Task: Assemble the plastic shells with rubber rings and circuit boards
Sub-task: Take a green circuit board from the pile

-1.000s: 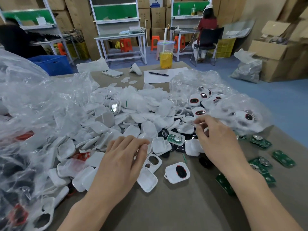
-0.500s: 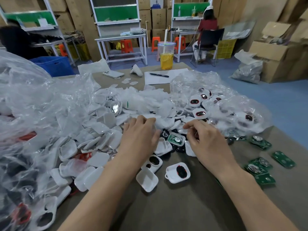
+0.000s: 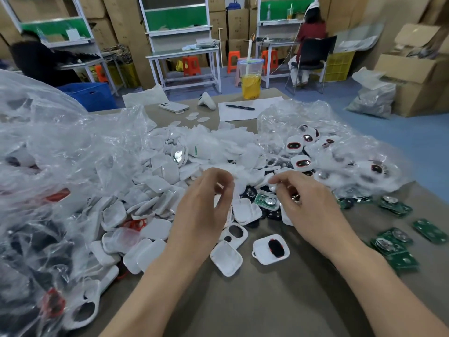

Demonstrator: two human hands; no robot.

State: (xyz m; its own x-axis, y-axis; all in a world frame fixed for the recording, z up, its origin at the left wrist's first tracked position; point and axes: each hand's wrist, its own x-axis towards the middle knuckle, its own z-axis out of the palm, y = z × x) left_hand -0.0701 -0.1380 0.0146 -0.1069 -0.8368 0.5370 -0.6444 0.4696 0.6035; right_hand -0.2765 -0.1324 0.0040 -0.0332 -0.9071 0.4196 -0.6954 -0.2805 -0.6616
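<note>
A heap of white plastic shells (image 3: 170,176) covers the middle of the table. My left hand (image 3: 204,210) is raised over it, fingers curled around a white shell piece. My right hand (image 3: 308,207) hovers close beside it and pinches a small white part at its fingertips; something shiny shows under its fingers. A green circuit board (image 3: 264,201) with a round metal disc lies between the hands. An open shell (image 3: 226,259) and a shell with a red ring and black centre (image 3: 271,249) lie nearer me. Loose red rubber rings (image 3: 136,224) sit among the shells.
Clear plastic bags (image 3: 60,166) of parts bulge at the left. Another bag (image 3: 340,152) of assembled shells is behind my right hand. More green boards (image 3: 393,244) lie at the right. A phone (image 3: 173,107), paper with a pen (image 3: 239,107) and a yellow drink (image 3: 250,81) stand at the far edge.
My left hand moved forward from the near shells and lifted off the pile with its fingers curled. My right hand drew left, toward the left hand.
</note>
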